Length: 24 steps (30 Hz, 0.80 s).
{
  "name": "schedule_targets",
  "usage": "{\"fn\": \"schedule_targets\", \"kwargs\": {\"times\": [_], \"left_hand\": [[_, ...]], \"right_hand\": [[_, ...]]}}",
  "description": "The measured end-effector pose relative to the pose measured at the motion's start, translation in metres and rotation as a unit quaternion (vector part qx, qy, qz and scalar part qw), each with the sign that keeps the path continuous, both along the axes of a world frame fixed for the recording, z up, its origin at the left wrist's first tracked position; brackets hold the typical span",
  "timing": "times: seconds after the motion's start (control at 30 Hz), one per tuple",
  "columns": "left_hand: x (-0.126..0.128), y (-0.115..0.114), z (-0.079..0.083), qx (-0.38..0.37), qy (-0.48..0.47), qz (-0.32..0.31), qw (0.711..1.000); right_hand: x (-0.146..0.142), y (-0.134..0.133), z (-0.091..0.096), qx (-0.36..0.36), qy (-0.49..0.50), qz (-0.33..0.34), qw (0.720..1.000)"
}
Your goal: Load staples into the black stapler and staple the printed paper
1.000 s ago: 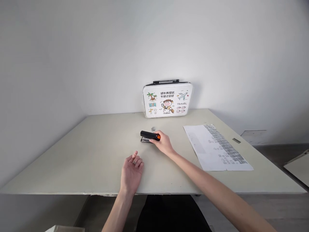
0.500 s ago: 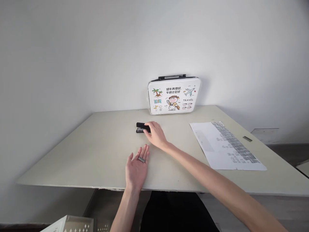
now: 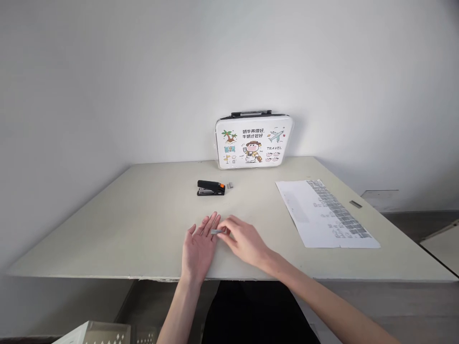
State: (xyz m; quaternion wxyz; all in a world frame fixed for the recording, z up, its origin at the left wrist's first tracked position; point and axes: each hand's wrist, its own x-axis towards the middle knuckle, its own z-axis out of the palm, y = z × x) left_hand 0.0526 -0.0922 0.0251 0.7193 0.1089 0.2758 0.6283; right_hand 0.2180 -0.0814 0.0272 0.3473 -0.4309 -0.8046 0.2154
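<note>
My left hand [image 3: 198, 246] lies palm up and open on the pale table [image 3: 143, 229] near its front edge. My right hand [image 3: 243, 239] pinches a small grey strip of staples [image 3: 215, 232] at the fingertips of my left hand. A black stapler [image 3: 211, 188] with an orange end rests further back on the table, apart from both hands. A tiny grey piece [image 3: 231, 184] lies just to the right of the stapler.
A white case [image 3: 254, 141] with cartoon travel pictures and a black handle leans on the wall at the back. A printed sheet of paper [image 3: 324, 212] lies on the right. A white perforated box [image 3: 93, 333] shows at the bottom left, below the table.
My right hand let go of the stapler and came back to my left palm, where it took hold of the staple strip. The stapler stays on the table.
</note>
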Motion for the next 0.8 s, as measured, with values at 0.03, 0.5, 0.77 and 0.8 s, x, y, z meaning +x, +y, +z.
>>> {"fn": "schedule_targets", "kwargs": {"times": [0.03, 0.5, 0.77, 0.8], "left_hand": [[0.001, 0.000, 0.001, -0.002, -0.002, 0.002, 1.000], [0.002, 0.006, -0.002, -0.033, 0.026, 0.022, 0.999], [0.002, 0.005, -0.002, -0.023, 0.027, 0.018, 0.999], [0.002, 0.005, -0.002, -0.024, 0.028, 0.020, 0.999]], "right_hand": [[0.019, -0.001, 0.002, 0.000, 0.015, -0.021, 1.000], [0.361, -0.005, -0.057, -0.075, -0.180, -0.548, 0.813], [0.279, -0.036, -0.051, 0.001, -0.082, -0.437, 0.896], [0.260, -0.042, -0.048, -0.012, -0.051, -0.389, 0.920]]}}
